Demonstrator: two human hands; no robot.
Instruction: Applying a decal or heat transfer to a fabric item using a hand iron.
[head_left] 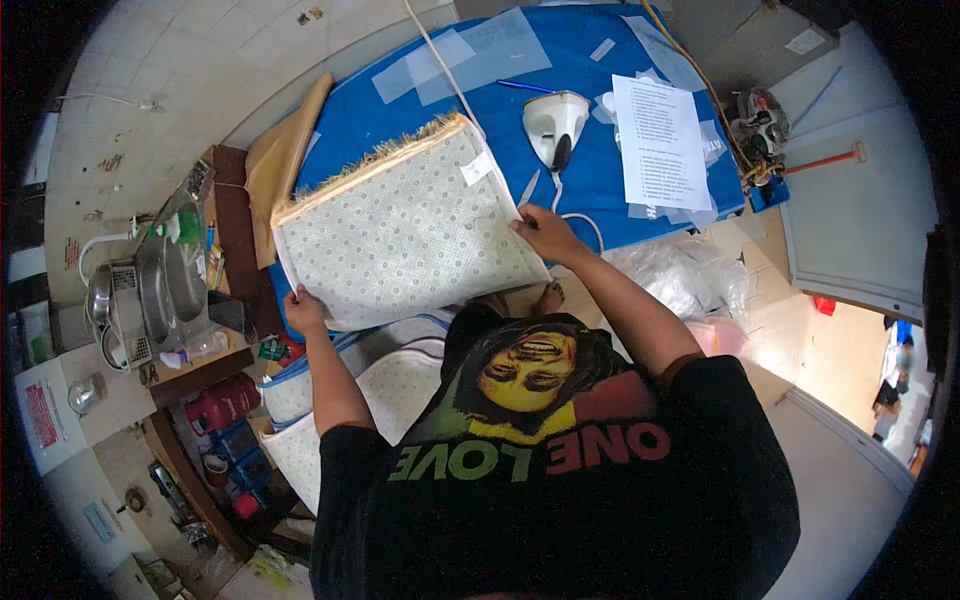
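Observation:
My left hand [305, 310] pinches the lower left corner of a mat [390, 230], whose pale dotted backing faces up and whose top edge has a frayed straw-coloured fringe [420, 135] and a white label. My right hand [540, 235] grips its right edge, thumb on the backing. The mat lies partly on a blue-covered table [440, 55], hanging over the front edge. Just beyond my right hand lies a pair of scissors [530, 186], partly hidden. Farther back are a white iron [553, 125] with a cord, a blue pen [525, 86] and a printed sheet [660, 140].
More mats [380, 390] are below the table's front edge. Clear plastic sheeting [700, 280] lies at the right on the floor, near a doorway. Brown paper [270, 170] stands at the table's left end, beside a sink [170, 270] and a shelf with assorted items.

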